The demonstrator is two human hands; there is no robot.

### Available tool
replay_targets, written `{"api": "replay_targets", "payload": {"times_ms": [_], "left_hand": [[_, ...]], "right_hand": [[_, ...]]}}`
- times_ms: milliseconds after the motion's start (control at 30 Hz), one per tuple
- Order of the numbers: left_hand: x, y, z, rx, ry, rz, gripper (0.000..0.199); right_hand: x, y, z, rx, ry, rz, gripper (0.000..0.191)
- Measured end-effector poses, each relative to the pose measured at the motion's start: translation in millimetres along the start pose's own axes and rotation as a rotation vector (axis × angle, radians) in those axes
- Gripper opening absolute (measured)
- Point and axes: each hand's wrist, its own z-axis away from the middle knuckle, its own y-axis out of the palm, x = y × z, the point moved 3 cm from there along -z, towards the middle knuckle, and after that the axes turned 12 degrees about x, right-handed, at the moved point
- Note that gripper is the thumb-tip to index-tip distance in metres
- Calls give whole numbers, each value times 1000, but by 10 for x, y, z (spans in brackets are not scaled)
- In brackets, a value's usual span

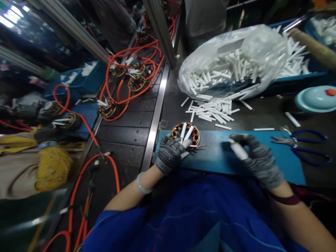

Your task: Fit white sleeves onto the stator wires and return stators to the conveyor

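A round motor stator (195, 137) with copper windings lies at the left end of a blue mat (215, 150). Two white sleeves (188, 133) stick up across it, and thin leads come out on its right. My left hand (170, 154), in a grey knit glove, is closed on the stator's near-left side, fingertips by the lower ends of the sleeves. Over the mat's right half, my right hand (258, 161), gloved alike, has thumb and forefinger pinched together. White covering shows along its thumb; a tiny white bit at the fingertips is too small to name.
Loose white sleeves (216, 111) lie beyond the mat, before a clear plastic bag (262, 43) full of them. Blue-handled pliers (291, 141) and a light-blue lidded container (315, 99) are right. Left runs a conveyor (133, 134) with stators and orange cables (115, 171); a person's yellow sleeve (52, 166) is beyond.
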Motion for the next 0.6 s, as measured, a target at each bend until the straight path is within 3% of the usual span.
{"api": "replay_targets", "payload": {"times_ms": [67, 167, 300, 433, 600], "left_hand": [[-18, -29, -7, -39, 12, -13, 33], [-25, -52, -11, -62, 12, -18, 33], [-6, -37, -1, -64, -2, -22, 34], [4, 2, 17, -61, -2, 8, 36], [-9, 55, 23, -25, -34, 38, 34]], "right_hand": [[179, 219, -20, 47, -52, -110, 19], [219, 412, -77, 77, -65, -182, 16], [200, 393, -159, 108, -231, -192, 15], [331, 380, -218, 145, -438, 29, 24], [349, 704, -303, 373, -259, 136, 47]]}}
